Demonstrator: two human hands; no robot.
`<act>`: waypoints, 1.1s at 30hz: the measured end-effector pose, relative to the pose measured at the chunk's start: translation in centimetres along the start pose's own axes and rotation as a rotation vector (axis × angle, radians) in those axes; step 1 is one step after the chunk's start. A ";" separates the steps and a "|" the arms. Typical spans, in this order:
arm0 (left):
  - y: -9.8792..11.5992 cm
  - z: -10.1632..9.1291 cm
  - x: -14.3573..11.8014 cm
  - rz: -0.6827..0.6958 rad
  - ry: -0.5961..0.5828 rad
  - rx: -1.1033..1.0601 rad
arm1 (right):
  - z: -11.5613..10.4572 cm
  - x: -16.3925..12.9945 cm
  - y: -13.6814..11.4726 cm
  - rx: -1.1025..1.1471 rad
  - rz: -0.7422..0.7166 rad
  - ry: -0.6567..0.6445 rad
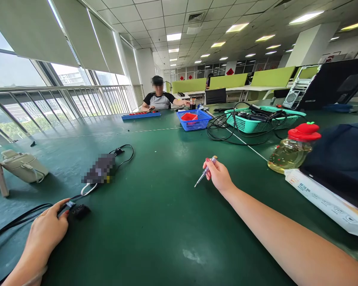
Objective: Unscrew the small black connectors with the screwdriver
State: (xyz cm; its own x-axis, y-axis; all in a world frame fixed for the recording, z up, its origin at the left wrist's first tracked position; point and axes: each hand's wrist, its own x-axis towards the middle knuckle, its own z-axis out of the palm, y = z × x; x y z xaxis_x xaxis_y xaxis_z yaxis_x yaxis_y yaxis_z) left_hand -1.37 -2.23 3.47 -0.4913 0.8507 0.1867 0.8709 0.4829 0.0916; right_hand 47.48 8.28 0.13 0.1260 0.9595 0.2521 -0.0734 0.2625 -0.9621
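Observation:
My right hand (219,174) grips a small screwdriver (203,174) with a clear handle. Its metal shaft slants down to the left, the tip close to the green tabletop; I cannot tell whether they touch. At lower left, my left hand (49,226) has thumb and index finger about a black cable (32,212) near a light-coloured connector (70,204). A small black block (81,211) lies just right of these fingers. Beyond it sits a dark, blurred-out device (100,169) with a white lead and a black cable. The palm side of the left hand is hidden.
A beige bag-like case (25,167) lies left. On the right stand a red-lidded jar (292,149), a white packet (325,200) and dark fabric (340,159). Further back are a blue basket (193,124), a teal basket (247,126) with cables, and a seated person (159,99).

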 end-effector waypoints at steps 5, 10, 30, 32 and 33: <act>0.0 0.0 -0.4 0.175 0.229 -0.178 | -0.1 0.1 0.2 -0.011 -0.011 -0.003; 0.0 0.6 -1.0 0.491 0.140 -0.165 | -0.1 0.1 0.3 -0.022 -0.008 -0.003; 0.2 1.1 -1.2 0.453 0.054 -0.075 | 0.0 -0.1 0.0 -0.024 -0.005 0.000; 0.2 1.3 -0.9 0.470 0.044 -0.054 | 0.0 -0.1 -0.1 -0.020 -0.004 -0.003; 0.1 1.4 -0.7 0.467 0.035 -0.044 | 0.0 -0.1 -0.1 -0.019 -0.003 -0.003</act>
State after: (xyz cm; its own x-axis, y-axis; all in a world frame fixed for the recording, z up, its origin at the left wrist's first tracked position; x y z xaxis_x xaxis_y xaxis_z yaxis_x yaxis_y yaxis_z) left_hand -0.89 -2.50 1.99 -0.0469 0.9669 0.2508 0.9987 0.0404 0.0311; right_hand 47.44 8.16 0.20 0.1228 0.9590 0.2554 -0.0544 0.2634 -0.9631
